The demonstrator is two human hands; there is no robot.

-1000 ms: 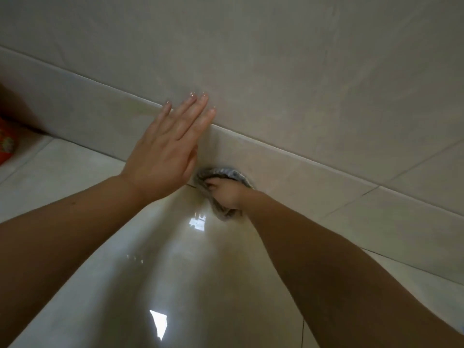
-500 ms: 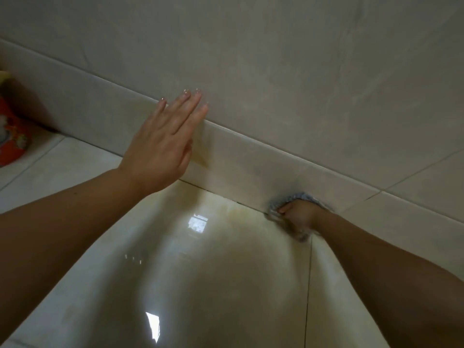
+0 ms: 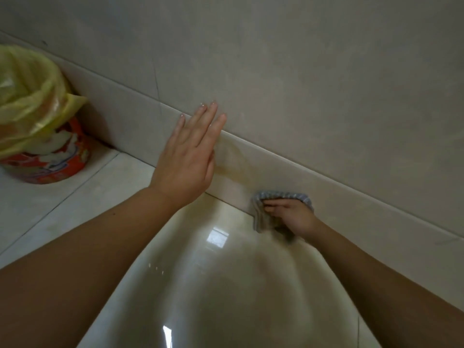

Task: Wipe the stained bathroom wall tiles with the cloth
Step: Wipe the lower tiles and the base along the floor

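A grey cloth [image 3: 261,218] is pressed against the low skirting tile [image 3: 351,209] where the wall meets the floor. My right hand [image 3: 292,217] holds the cloth there, fingers laid over it and pointing left. A faint yellowish stain [image 3: 238,162] marks the skirting tile up and to the left of the cloth. My left hand [image 3: 190,156] lies flat against the wall, fingers straight, its fingertips reaching onto the large beige wall tile [image 3: 313,84] above the skirting.
A red printed bucket [image 3: 50,164] lined with a yellow plastic bag [image 3: 27,96] stands on the floor at the far left, against the wall. Glossy cream floor tiles [image 3: 213,285] spread below my arms, reflecting light.
My right hand has swept the cloth along the base of the wall, first right, then back left. The view has shifted, bringing the bucket into sight. My left hand stays flat on the wall.
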